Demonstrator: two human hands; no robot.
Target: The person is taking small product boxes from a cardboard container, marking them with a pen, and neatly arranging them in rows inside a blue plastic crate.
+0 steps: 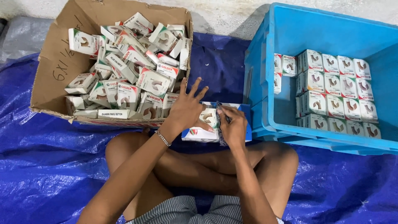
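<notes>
I sit cross-legged on a blue tarp. My left hand (pixel 186 108), fingers spread, presses down on a group of small white boxes (pixel 198 133) lying in front of my knees. My right hand (pixel 233 125) is closed around a thin dark strip or band at the right side of that group. A brown cardboard carton (pixel 54 62) at the upper left holds several loose small white boxes with red and green print (pixel 132 62). A blue plastic crate (pixel 290 33) at the right holds the same boxes stacked in neat rows (pixel 336 93).
The blue tarp (pixel 45 166) covers the floor around me. Bare concrete floor (pixel 224 14) shows beyond the carton and crate. My bent knees (pixel 124 151) lie just below the group of boxes. A metal bracelet (pixel 163 138) sits on my left wrist.
</notes>
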